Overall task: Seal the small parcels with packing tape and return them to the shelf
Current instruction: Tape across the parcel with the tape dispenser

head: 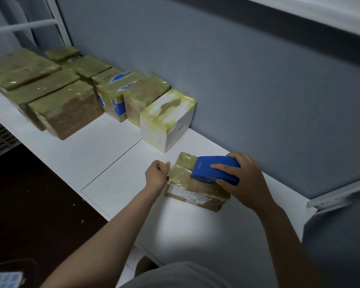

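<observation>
Head view: right hand (246,180) wrapped round blue tape dispenser (211,168), pressed on small parcel (195,193) top; left hand (156,173) pinching tape end (170,171) at parcel's left edge; parcel flat on white shelf (112,154).

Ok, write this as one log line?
step: taping parcel | right hand: grips blue tape dispenser | left hand: pinches tape | parcel: on white shelf

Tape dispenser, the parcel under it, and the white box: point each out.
tape dispenser (214,168), head view, blue top face.
parcel (187,194), head view, its shipping label.
white box (152,133), head view, left side face.
</observation>
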